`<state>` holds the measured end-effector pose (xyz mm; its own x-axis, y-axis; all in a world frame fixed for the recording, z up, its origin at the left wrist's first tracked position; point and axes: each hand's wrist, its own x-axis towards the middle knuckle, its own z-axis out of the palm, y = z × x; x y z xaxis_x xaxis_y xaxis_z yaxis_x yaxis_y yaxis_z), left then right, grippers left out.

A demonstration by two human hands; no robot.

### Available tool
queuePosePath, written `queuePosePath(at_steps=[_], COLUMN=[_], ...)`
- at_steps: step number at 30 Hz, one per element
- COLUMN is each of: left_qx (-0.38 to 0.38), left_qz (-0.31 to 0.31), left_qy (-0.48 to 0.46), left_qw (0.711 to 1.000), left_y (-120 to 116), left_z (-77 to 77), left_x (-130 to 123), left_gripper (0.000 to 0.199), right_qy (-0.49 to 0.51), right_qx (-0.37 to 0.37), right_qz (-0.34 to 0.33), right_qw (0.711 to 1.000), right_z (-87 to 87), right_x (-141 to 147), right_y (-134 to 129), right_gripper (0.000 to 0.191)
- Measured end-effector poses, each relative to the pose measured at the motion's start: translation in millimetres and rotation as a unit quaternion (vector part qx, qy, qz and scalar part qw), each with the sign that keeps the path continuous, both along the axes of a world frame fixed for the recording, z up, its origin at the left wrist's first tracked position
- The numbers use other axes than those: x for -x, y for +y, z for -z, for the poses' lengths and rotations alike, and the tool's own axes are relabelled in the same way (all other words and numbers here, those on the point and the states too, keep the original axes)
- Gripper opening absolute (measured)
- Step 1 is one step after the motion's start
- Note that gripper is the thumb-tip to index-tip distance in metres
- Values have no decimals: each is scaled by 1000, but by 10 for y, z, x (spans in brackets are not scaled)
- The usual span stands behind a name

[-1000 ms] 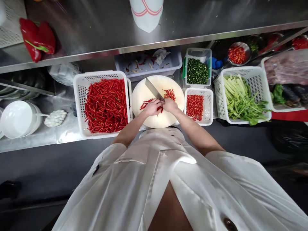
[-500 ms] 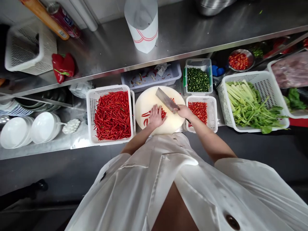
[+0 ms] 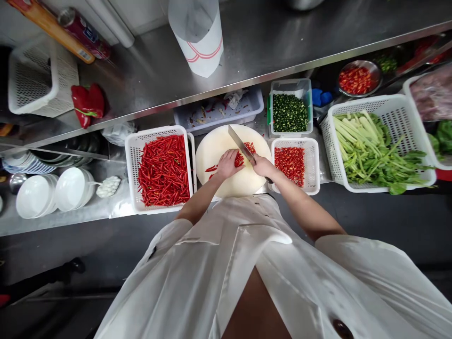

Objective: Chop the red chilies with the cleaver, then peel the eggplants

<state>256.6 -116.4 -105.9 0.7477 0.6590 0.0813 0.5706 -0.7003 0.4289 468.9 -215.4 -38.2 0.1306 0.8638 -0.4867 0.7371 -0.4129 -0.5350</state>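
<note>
On the round pale cutting board (image 3: 240, 185) my right hand (image 3: 263, 167) is closed round the handle of a cleaver (image 3: 240, 143), its blade slanting up and left. My left hand (image 3: 228, 165) presses on a bunch of red chilies (image 3: 239, 160) just left of the blade, fingers drawn together. Cut chili pieces (image 3: 250, 147) lie on the far side of the blade. A few whole chilies (image 3: 212, 168) stick out left of my left hand. To the left stands a white basket full of red chilies (image 3: 164, 169); to the right, a white basket holds chopped red chili (image 3: 289, 165).
Chopped green chili fills a clear tub (image 3: 290, 113) behind the right basket. Further right are a basket of leafy greens (image 3: 377, 150) and a metal bowl (image 3: 360, 77). A lilac tray (image 3: 219, 115) sits under the steel shelf edge (image 3: 247, 84). White bowls (image 3: 72, 188) stand left.
The cleaver has turned more edge-on, showing the cut pieces beyond it. My left hand's fingers have drawn in from lying flatter. The camera view has shifted slightly.
</note>
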Motion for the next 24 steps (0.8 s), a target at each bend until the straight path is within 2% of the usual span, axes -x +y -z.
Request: queuePosePath(at_steps=[3, 10, 15, 19, 24], left_qx=[12, 9, 15, 10, 6], left_qz=[33, 68, 139, 140, 127], left_qy=[11, 8, 14, 13, 4], left_qw=[999, 998, 990, 990, 992], left_y=[74, 123, 147, 117, 96], left_z=[-8, -146, -156, -154, -151], left_x=[-69, 52, 12, 4, 40], left_gripper=[61, 59, 30, 28, 27], right_qy=[2, -55, -81, -101, -117], right_qx=[-9, -12, 9, 32, 26], right_qz=[-2, 2, -13, -17, -32], right_qw=[1000, 998, 997, 994, 992], right_z=[-41, -235, -339, -373, -350], right_x=[-13, -13, 164, 264, 298], right_y=[21, 30, 176, 310, 305], right_gripper=[44, 44, 45, 47, 45])
